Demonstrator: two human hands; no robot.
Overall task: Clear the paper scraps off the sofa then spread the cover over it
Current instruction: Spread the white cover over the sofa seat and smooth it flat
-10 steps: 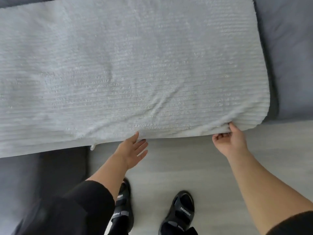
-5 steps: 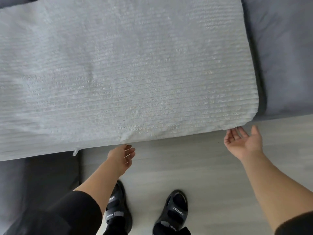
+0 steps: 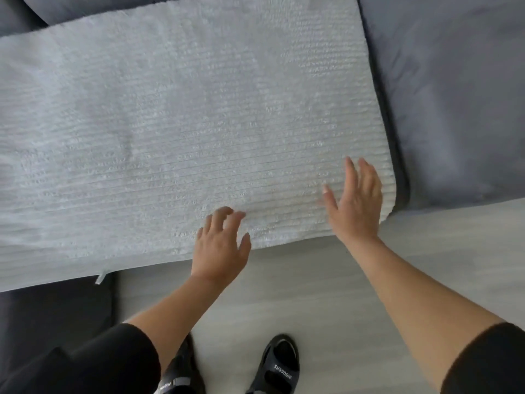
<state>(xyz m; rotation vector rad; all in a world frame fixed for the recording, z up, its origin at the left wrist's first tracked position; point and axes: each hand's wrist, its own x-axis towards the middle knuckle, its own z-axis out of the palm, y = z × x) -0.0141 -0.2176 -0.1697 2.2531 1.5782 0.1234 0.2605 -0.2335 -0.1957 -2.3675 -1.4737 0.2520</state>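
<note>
No paper scraps show, and the cover lies spread on the sofa. Left hand and right hand, both spread and empty, are at the cover's front edge. Probably only smoothing remains.

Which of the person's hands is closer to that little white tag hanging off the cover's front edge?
Left. The left hand is at the front edge of the cover, right of the tag; the right hand is much farther right, near the cover's corner.
</note>
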